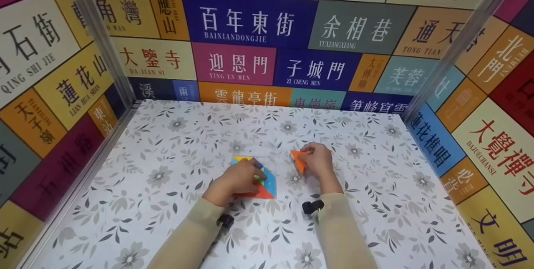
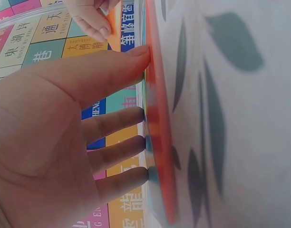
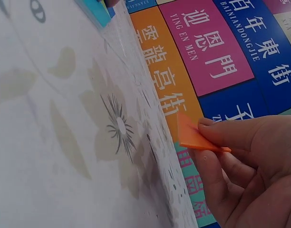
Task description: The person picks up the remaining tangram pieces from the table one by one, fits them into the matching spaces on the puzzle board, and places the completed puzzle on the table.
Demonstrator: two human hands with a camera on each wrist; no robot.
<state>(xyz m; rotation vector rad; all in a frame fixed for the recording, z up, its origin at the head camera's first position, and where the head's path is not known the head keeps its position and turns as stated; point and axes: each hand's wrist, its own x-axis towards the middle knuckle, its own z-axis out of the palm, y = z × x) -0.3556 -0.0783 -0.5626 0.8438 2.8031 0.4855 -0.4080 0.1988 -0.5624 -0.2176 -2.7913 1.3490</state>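
Note:
A tangram of coloured flat pieces (image 1: 268, 184) lies on the table, with yellow, blue, purple, green and red-orange showing. Over it, my left hand (image 1: 242, 177) rests its fingertips on the pieces, hiding part of them. In the left wrist view the thumb and fingers of that hand (image 2: 45, 123) reach out fairly straight, tips touching the surface next to the red-orange edge (image 2: 160, 118). To the right, my right hand (image 1: 320, 160) pinches an orange triangle piece (image 1: 298, 160) between thumb and fingers. That orange triangle (image 3: 193, 135) is held above the table in the right wrist view.
The table (image 1: 167, 219) is covered with a white cloth patterned with grey flowers and leaves. Panels of coloured signs (image 1: 250, 18) stand at the back and both sides, with clear corner posts (image 1: 104, 39). A black wrist strap (image 1: 313, 207) sits at each sleeve.

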